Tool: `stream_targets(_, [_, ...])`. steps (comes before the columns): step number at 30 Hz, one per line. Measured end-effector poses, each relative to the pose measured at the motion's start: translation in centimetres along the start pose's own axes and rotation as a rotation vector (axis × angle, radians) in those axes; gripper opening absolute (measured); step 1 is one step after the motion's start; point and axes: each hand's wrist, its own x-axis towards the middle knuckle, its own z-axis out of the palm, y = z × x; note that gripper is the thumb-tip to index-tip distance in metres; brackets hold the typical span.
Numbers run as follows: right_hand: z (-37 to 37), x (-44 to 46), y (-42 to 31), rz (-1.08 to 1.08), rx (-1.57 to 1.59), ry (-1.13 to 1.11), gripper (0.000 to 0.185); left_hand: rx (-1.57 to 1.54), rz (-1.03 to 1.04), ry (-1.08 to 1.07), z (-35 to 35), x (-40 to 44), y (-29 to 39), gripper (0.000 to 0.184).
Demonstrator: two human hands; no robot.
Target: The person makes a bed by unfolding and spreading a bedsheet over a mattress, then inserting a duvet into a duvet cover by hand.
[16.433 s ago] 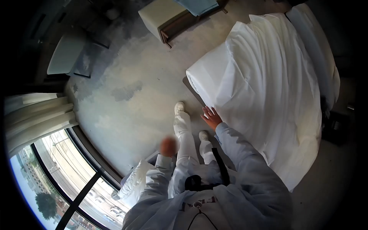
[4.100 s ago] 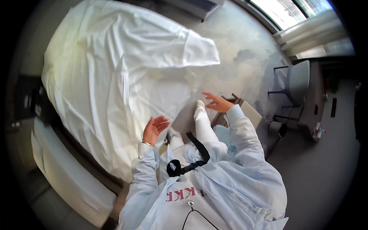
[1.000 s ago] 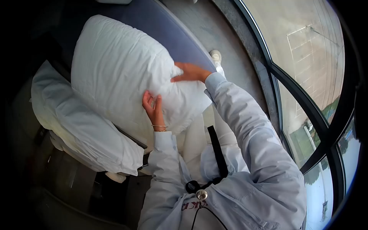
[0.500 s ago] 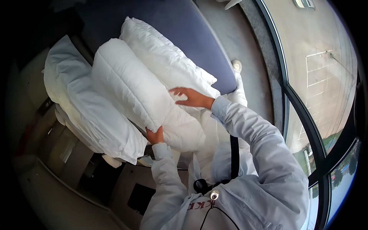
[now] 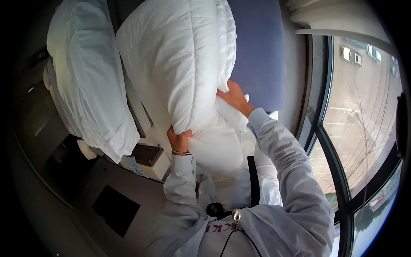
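Note:
A thick white duvet (image 5: 180, 55), folded in layers, lies in front of me, part of it bulging near my waist. My left hand (image 5: 179, 139) is closed on the near left corner of its upper fold, a bracelet at the wrist. At the right side of the fold, my right hand (image 5: 234, 96) grips the edge of the duvet. Beneath and to the right shows the blue-purple padded surface (image 5: 259, 55). To the left stands a long bundle in white cloth (image 5: 92, 81), which neither hand touches.
A window (image 5: 355, 111) with dark frames runs down the right, with a pale curtain (image 5: 338, 17) above it. A small box-like cabinet (image 5: 150, 159) stands left of my left hand. A black rectangle (image 5: 116, 210) lies at the lower left.
My right hand, loose and open half a second ago, has closed on the duvet's edge. The fold now appears larger and more upright in view. The view has turned, bringing in the curtain.

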Motion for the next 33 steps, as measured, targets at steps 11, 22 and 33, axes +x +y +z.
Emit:
stream_targets(11, [6.1,-23.4,-21.6,-0.435,-0.364,-0.400,0.022,0.224,0.315,-0.011,-24.7,-12.8,-4.1,0.018])
stream_targets(22, [-0.3,-31.7,-19.3,-0.626,-0.694,-0.680,0.028,-0.406,-0.011,0.364,-14.0,-26.5,-4.5,0.013])
stream_targets(33, [2.1,-33.9,-18.5,-0.631,-0.707,-0.904,0.022,-0.535,0.083,0.335,-14.7,-31.6,-5.7,0.015])
